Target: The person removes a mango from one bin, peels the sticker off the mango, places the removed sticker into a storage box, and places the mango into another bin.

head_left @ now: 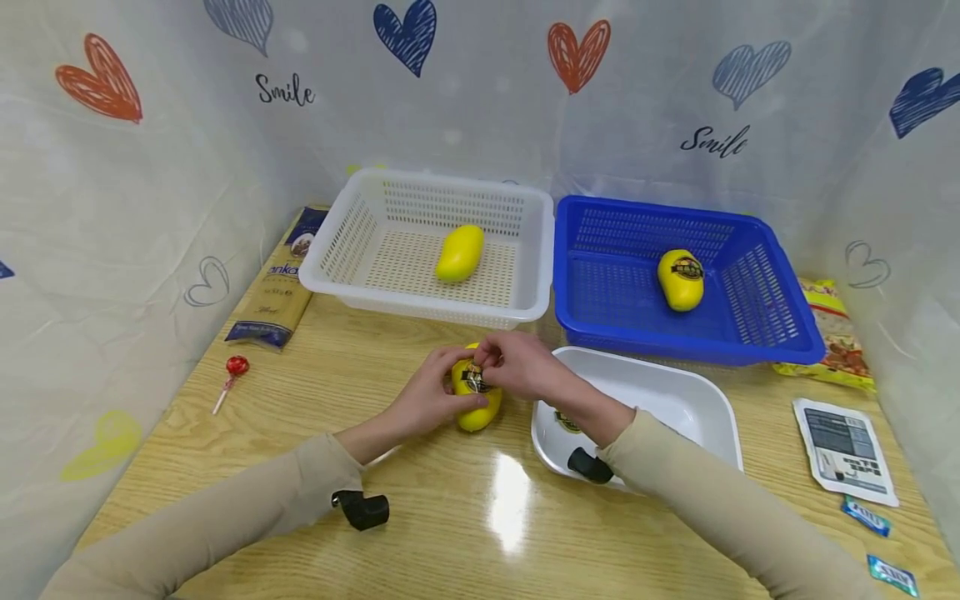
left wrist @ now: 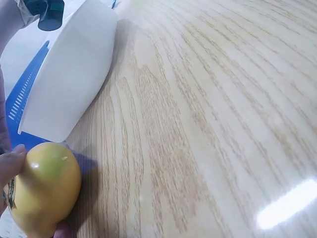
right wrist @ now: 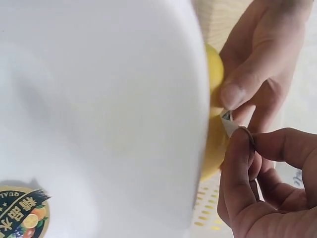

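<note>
My left hand grips a yellow mango from its left side, low over the table, thumb near a dark label. The fingertips of my right hand pinch the edge of that sticker, whose pale underside is lifted off the skin in the right wrist view. In the left wrist view the mango's bare side shows. A white tub stands right of the mango, under my right forearm. A round fruit label lies inside it.
Behind are a white basket holding a plain mango and a blue basket holding a labelled mango. A pasta packet and lollipop lie left; a snack bag, white pouch and small wrappers lie right.
</note>
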{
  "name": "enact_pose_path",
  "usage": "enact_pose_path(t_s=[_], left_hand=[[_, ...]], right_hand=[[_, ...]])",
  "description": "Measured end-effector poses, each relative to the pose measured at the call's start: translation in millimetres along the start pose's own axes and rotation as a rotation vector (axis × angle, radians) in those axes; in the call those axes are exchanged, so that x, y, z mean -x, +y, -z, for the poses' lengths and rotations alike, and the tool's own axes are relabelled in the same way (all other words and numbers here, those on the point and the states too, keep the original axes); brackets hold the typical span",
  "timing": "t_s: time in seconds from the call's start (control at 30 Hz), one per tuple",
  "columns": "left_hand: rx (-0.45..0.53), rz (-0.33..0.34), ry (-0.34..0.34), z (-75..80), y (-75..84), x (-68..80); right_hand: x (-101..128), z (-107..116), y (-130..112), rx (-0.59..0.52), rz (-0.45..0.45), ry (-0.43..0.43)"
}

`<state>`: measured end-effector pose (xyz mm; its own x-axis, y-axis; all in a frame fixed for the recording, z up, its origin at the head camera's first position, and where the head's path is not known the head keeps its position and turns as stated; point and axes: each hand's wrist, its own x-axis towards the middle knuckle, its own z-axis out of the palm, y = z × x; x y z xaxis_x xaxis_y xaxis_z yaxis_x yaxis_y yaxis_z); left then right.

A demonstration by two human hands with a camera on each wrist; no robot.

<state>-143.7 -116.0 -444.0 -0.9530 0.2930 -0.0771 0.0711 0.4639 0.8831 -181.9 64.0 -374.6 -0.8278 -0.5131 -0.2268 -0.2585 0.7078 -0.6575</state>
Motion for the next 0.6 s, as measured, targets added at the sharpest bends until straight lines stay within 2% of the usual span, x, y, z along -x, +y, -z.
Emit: enact_pose_path(t_s=[0.17, 0.37, 0.6], left_hand=[[0.004, -0.002, -0.003, -0.1, 1.3, 0.2], [0.004, 0.011, -0.003, 0.1, -1.3, -0.5], [-0.010, 0.018, -0.005, 0.0, -0.5, 0.6]], right_hand=[[2, 4, -4, -0.028, 0.008, -0.011], [2, 6, 6, -0.068, 0.021, -0.032], [2, 5, 13, -0.047, 0.034, -0.044]])
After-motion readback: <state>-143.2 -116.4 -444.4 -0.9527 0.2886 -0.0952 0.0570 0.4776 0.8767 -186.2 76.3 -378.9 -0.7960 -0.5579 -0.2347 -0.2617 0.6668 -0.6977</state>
